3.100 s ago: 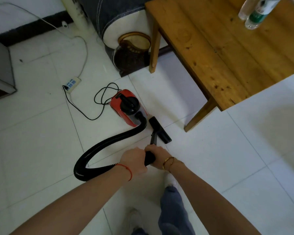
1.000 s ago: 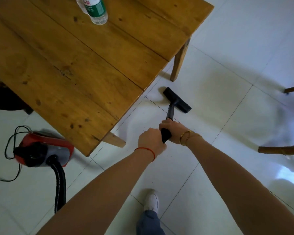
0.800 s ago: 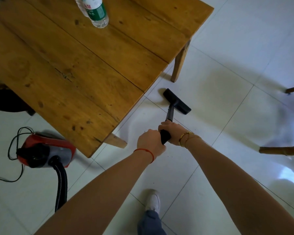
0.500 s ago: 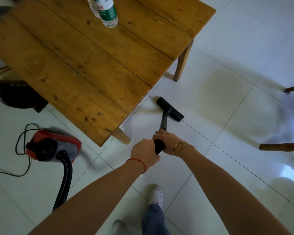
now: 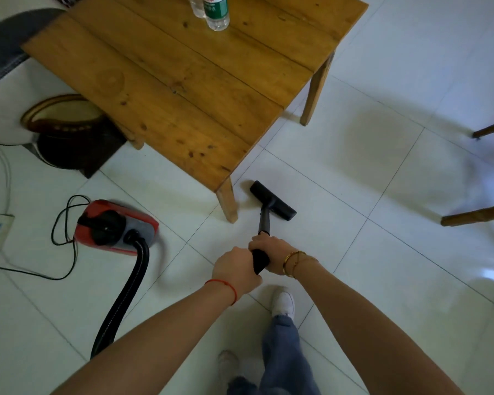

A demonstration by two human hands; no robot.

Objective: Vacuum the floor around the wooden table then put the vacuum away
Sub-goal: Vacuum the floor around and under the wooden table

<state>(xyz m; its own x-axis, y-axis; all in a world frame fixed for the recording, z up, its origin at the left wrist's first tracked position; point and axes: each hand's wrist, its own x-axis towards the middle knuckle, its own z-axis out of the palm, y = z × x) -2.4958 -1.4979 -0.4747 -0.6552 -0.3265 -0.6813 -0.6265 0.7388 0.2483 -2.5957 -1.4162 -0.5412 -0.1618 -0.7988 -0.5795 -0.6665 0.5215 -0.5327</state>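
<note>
Two hands are clamped on the black wand (image 5: 264, 220) of the vacuum: the left hand (image 5: 236, 270) on the lower grip, the right hand (image 5: 271, 256) just above it, touching. The flat rectangular floor head (image 5: 273, 200) is pressed to the glossy white tiled floor (image 5: 382, 252) just beside the near leg of the wooden table (image 5: 183, 89). Slow, overlapping strokes along that leg are judged best, the head kept flat. The red and grey canister (image 5: 114, 226) sits near the table's corner, joined by a ribbed black hose (image 5: 123, 297). Knotty planks form the tabletop, where plastic bottles (image 5: 211, 10) stand.
</note>
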